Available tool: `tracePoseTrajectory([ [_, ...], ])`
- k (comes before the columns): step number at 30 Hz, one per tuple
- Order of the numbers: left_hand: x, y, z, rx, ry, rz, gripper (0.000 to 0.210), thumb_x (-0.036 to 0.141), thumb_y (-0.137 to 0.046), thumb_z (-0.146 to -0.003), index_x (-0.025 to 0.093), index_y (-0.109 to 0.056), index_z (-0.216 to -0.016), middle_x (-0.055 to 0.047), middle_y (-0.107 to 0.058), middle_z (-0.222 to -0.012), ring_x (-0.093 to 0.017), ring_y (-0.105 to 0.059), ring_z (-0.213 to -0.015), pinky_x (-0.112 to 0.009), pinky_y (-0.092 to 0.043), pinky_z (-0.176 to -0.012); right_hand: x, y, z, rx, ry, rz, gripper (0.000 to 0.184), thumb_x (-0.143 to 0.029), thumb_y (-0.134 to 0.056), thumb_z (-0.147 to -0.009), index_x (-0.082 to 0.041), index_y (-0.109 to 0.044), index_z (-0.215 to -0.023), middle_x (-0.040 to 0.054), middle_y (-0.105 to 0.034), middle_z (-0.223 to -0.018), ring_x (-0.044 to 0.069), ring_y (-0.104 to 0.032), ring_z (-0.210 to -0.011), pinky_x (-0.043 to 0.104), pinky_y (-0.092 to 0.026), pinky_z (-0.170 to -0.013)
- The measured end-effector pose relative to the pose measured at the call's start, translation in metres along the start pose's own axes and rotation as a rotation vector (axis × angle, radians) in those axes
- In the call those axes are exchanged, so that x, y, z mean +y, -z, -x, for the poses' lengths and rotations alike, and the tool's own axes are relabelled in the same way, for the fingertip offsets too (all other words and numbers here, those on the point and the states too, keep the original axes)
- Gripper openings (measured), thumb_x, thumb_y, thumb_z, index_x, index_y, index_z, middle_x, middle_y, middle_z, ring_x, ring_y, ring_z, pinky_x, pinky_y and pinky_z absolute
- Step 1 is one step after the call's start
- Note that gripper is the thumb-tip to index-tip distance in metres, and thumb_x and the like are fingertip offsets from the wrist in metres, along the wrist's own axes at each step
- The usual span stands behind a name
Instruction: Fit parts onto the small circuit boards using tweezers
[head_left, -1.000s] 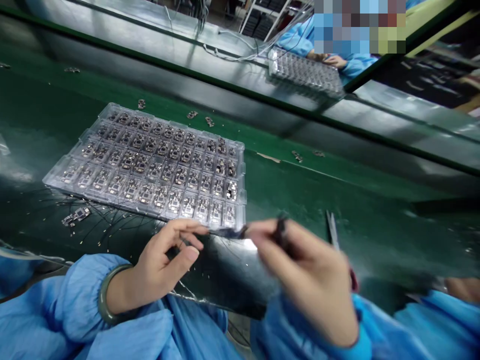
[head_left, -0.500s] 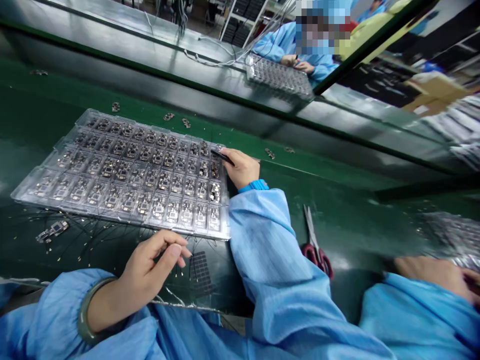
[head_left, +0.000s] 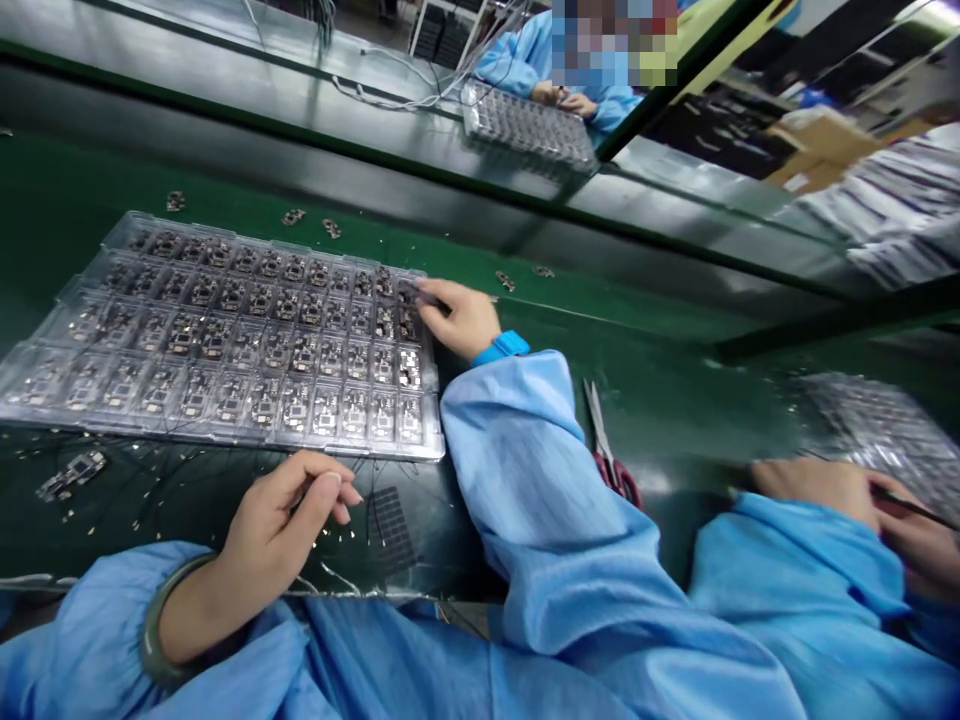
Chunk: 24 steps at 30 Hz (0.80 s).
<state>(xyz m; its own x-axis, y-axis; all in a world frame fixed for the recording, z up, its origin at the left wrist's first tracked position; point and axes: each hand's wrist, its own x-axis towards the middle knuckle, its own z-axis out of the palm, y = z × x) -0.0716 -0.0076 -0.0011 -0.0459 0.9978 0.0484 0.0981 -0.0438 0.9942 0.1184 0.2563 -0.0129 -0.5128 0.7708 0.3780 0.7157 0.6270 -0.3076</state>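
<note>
The right hand (head_left: 459, 318) is closed in a pinch, thumb and index finger clamped on a slim dark tool (head_left: 431, 298), mostly hidden by the hand. It is positioned at the far right corner of a clear plastic compartment tray (head_left: 437, 447); tool-tip contact cannot be determined. Small dark circuit boards (head_left: 409, 415) occupy the tray compartments in four rows. The left hand (head_left: 289, 510) is near the tray's front edge, fingers loosely curled, a gap visible between thumb and index finger; no held item is visible. A dark gridded sheet (head_left: 394, 530) lies just beside it on the green work surface (head_left: 540, 345). Thin black wires (head_left: 172, 475) extend along the tray's front edge. Red-handled metal scissors (head_left: 598, 420) lie right of the right sleeve. Farther right, a co-worker's hand (head_left: 814, 485) is near a second clear plastic tray (head_left: 885, 430).
</note>
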Motion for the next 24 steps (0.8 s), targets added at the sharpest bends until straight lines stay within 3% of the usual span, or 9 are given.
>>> tracePoseTrajectory([
  [2, 0.000, 0.000, 0.000, 0.014, -0.009, 0.012, 0.013, 0.020, -0.047, -0.096, 0.020, -0.060, -0.092, 0.003, -0.070, -0.076, -0.006, -0.064, -0.064, -0.014, -0.052, -0.065, -0.005, 0.013, 0.001, 0.133, -0.042, -0.023, 0.027, -0.024, -0.052, -0.084, -0.018, -0.069, -0.104, 0.0073, -0.071, -0.113, 0.024, -0.065, -0.107, 0.038, -0.051, -0.093],
  [5, -0.001, 0.000, 0.000, -0.002, -0.021, 0.031, 0.014, 0.021, -0.047, -0.096, 0.018, -0.059, -0.091, 0.000, -0.070, -0.077, -0.007, -0.064, -0.064, -0.017, -0.052, -0.064, -0.032, 0.029, 0.004, 0.324, -0.079, -0.107, 0.024, -0.030, -0.056, -0.083, -0.019, -0.069, -0.100, 0.0068, -0.074, -0.098, 0.024, -0.069, -0.091, 0.039, -0.054, -0.082],
  [6, -0.002, 0.000, 0.001, -0.023, -0.033, 0.037, 0.014, 0.021, -0.047, -0.096, 0.017, -0.059, -0.092, -0.001, -0.070, -0.078, -0.008, -0.064, -0.064, -0.018, -0.052, -0.064, -0.045, 0.032, 0.006, 0.302, -0.056, -0.138, 0.022, -0.032, -0.058, -0.083, -0.020, -0.069, -0.098, 0.0057, -0.074, -0.094, 0.023, -0.069, -0.087, 0.037, -0.054, -0.079],
  [8, -0.002, -0.001, 0.001, -0.078, -0.073, 0.038, 0.014, 0.022, -0.047, -0.095, 0.016, -0.059, -0.093, -0.003, -0.069, -0.080, -0.010, -0.064, -0.065, -0.020, -0.052, -0.063, -0.075, 0.033, 0.012, 0.138, 0.058, -0.188, 0.017, -0.031, -0.060, -0.082, -0.021, -0.069, -0.093, 0.0038, -0.073, -0.091, 0.021, -0.069, -0.085, 0.034, -0.054, -0.077],
  [11, -0.001, -0.002, 0.001, -0.125, -0.119, 0.015, 0.014, 0.021, -0.048, -0.095, 0.015, -0.060, -0.092, -0.004, -0.069, -0.080, -0.010, -0.063, -0.065, -0.022, -0.051, -0.064, -0.113, 0.021, 0.018, -0.166, 0.245, -0.218, 0.016, -0.024, -0.060, -0.084, -0.022, -0.067, -0.098, 0.0033, -0.071, -0.104, 0.019, -0.067, -0.096, 0.031, -0.053, -0.082],
  [13, 0.000, -0.002, 0.000, -0.114, -0.104, 0.002, 0.015, 0.022, -0.047, -0.095, 0.015, -0.059, -0.091, -0.004, -0.068, -0.079, -0.011, -0.063, -0.064, -0.022, -0.051, -0.063, -0.128, 0.010, 0.016, -0.290, 0.292, -0.188, 0.018, -0.023, -0.058, -0.086, -0.023, -0.066, -0.103, 0.0031, -0.068, -0.116, 0.019, -0.065, -0.103, 0.030, -0.053, -0.083],
  [16, 0.001, -0.002, -0.002, -0.113, -0.074, -0.025, 0.016, 0.023, -0.046, -0.095, 0.015, -0.059, -0.093, -0.004, -0.069, -0.079, -0.011, -0.063, -0.065, -0.022, -0.050, -0.064, -0.137, -0.001, 0.007, -0.400, 0.274, -0.065, 0.021, -0.030, -0.057, -0.090, -0.023, -0.066, -0.107, 0.0029, -0.066, -0.121, 0.021, -0.066, -0.102, 0.030, -0.052, -0.078],
  [19, 0.001, -0.002, -0.004, -0.190, -0.091, -0.075, 0.015, 0.022, -0.047, -0.094, 0.015, -0.060, -0.091, -0.004, -0.068, -0.080, -0.012, -0.063, -0.068, -0.022, -0.050, -0.065, -0.143, -0.003, -0.004, -0.476, 0.254, 0.082, 0.025, -0.038, -0.059, -0.089, -0.023, -0.068, -0.106, 0.0031, -0.068, -0.117, 0.023, -0.067, -0.097, 0.030, -0.051, -0.072],
  [24, 0.000, 0.000, -0.004, -0.236, -0.106, -0.092, 0.014, 0.022, -0.048, -0.093, 0.015, -0.061, -0.089, -0.004, -0.067, -0.081, -0.013, -0.064, -0.069, -0.022, -0.049, -0.065, -0.150, -0.002, -0.011, -0.516, 0.334, 0.221, 0.024, -0.036, -0.055, -0.090, -0.022, -0.070, -0.104, 0.0051, -0.070, -0.110, 0.023, -0.069, -0.089, 0.030, -0.050, -0.064],
])
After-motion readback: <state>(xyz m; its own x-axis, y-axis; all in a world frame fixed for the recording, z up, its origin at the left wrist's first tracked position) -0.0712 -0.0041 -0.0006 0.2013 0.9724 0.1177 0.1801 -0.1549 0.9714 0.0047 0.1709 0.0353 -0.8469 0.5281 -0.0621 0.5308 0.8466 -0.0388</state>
